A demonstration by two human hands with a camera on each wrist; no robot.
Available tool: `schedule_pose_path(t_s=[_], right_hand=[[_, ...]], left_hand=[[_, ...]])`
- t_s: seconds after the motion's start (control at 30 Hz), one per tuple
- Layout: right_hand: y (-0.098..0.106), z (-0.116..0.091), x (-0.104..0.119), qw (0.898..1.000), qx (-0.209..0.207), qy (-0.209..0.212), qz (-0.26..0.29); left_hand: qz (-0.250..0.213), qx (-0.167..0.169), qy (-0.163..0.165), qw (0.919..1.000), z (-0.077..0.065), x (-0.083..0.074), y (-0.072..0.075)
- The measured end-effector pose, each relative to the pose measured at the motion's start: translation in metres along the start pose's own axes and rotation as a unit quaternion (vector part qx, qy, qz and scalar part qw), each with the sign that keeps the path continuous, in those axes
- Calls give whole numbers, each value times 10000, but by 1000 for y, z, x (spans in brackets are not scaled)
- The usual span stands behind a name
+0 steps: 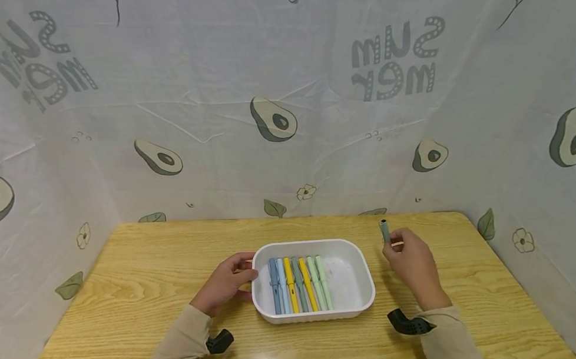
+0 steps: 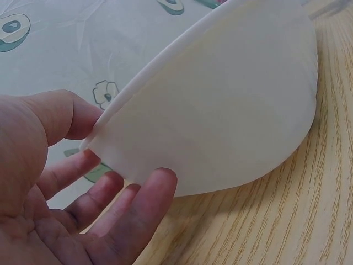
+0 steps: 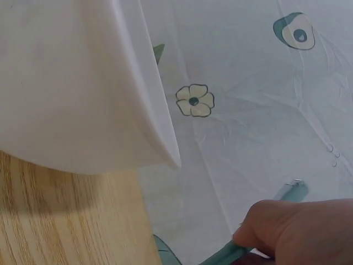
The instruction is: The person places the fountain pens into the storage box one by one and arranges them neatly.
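A white plastic tray (image 1: 349,273) stands on the table between the hands. My left hand (image 1: 225,282) grips its left side, the thumb at the rim and the fingers against the outer wall (image 2: 220,110). To the right of the tray, my right hand (image 1: 412,263) pinches a grey-green pen (image 1: 384,231) between thumb and fingers, its upper end pointing up. Inside the tray, several clipped pens lie side by side: a dark blue pen (image 1: 275,287), a light blue pen (image 1: 283,286), yellow pens (image 1: 291,283), a grey-green pen (image 1: 299,285) and pale green pens (image 1: 324,282).
The wooden table (image 1: 169,258) extends around the tray. Behind it and at both sides hangs a pale printed cloth (image 1: 200,65) with avocados and leaves. Black wrist mounts (image 1: 220,342) sit at both sleeves.
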State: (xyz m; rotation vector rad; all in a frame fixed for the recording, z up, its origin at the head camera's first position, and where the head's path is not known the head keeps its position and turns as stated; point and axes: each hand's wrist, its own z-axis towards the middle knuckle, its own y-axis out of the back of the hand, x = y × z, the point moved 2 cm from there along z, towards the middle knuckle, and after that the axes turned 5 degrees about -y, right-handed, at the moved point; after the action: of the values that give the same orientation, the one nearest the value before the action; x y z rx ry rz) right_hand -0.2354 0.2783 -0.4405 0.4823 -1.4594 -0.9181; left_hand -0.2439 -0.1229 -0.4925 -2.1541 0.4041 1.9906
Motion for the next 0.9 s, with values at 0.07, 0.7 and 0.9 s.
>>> schedule_pose_path(t_s=[0.07, 0.7, 0.9], right_hand=[[0, -1, 2, 9997, -133, 106, 188], [1, -5, 17, 9922, -569, 772, 795], [0, -6, 19, 9871, -606, 993, 1100]], left_hand=[[2, 5, 4, 10000, 0, 1, 0], [-24, -44, 3, 10000, -1, -1, -2], [-20, -51, 3, 10000, -1, -1, -2]])
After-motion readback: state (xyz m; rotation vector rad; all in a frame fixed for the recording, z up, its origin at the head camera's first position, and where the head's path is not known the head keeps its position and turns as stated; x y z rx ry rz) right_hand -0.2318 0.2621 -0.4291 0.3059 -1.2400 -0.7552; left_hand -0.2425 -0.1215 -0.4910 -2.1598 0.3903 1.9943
